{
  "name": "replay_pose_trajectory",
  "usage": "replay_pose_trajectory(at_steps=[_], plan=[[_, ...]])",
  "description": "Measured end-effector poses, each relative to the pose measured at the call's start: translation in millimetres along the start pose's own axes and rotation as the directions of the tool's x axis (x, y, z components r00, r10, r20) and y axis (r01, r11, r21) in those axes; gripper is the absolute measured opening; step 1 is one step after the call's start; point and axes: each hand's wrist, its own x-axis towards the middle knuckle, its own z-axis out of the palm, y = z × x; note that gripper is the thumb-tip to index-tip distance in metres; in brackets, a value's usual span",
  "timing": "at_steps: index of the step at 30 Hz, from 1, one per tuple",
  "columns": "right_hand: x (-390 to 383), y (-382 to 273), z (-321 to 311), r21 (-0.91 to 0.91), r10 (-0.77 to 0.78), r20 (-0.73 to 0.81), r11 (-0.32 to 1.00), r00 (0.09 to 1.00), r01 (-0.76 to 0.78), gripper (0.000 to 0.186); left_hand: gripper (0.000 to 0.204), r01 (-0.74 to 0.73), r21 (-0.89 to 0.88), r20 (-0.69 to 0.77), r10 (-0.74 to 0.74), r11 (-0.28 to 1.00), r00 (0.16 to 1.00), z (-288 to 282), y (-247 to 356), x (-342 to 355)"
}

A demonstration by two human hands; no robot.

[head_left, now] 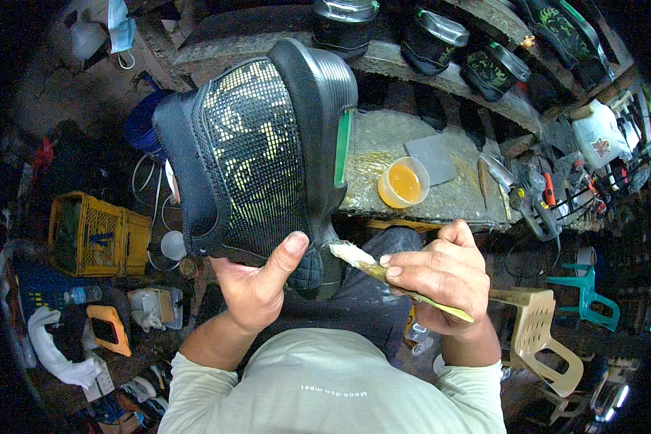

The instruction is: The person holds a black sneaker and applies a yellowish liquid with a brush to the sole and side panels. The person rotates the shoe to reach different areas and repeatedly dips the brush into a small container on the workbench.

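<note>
A large black shoe [260,159] with a speckled mesh upper, thick sole and green strip is raised at the centre. My left hand [257,282] grips its lower end, thumb on the near side, other fingers hidden beneath. My right hand [445,278] pinches a yellowish stick-like brush [358,259], whose pale tip touches or nearly touches the shoe's lower sole edge. Beyond my right hand, a clear cup [403,184] of orange liquid stands on a worn, stained bench [380,130], beside a grey square slab [432,158].
Several black shoes [434,40] line a shelf at the back. Tools [546,188] and a white jug [599,136] crowd the bench's right end. A yellow crate [79,231] lies left. A beige chair [542,340] and a teal chair [593,293] are at right.
</note>
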Motion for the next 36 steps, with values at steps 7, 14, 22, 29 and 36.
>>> replay_pose_trajectory(at_steps=[7, 14, 22, 29, 36], plan=[[-1.9, 1.0, -0.6, 0.013, 0.015, -0.023, 1.0, 1.0, -0.015, 0.014, 0.041, 0.132, 0.056, 0.049, -0.135, 0.99, 0.99, -10.9, 5.4, -3.0], [-5.0, 1.4, -0.8, 0.0, 0.036, -0.049, 0.999, 0.998, -0.036, 0.011, 0.04, 0.101, -0.026, 0.037, -0.1, 0.995, 0.994, -6.4, 5.7, -5.4], [-9.2, 5.6, -6.2, 0.02, 0.112, -0.109, 0.994, 0.988, -0.11, 0.027, 0.065, 0.182, -0.013, 0.104, -0.18, 0.983, 0.978, -12.6, 5.5, 4.5], [-3.3, -3.4, -5.9, 0.129, 0.109, -0.114, 0.987, 0.988, -0.094, 0.027, 0.078, 0.4, -0.15, 0.142, -0.381, 0.904, 0.914, -1.8, 5.3, 21.6], [5.7, -4.2, -3.0, 0.04, 0.09, -0.044, 0.995, 0.995, -0.088, 0.031, 0.08, 0.415, -0.142, 0.165, -0.392, 0.899, 0.905, 2.7, 6.7, 26.0]])
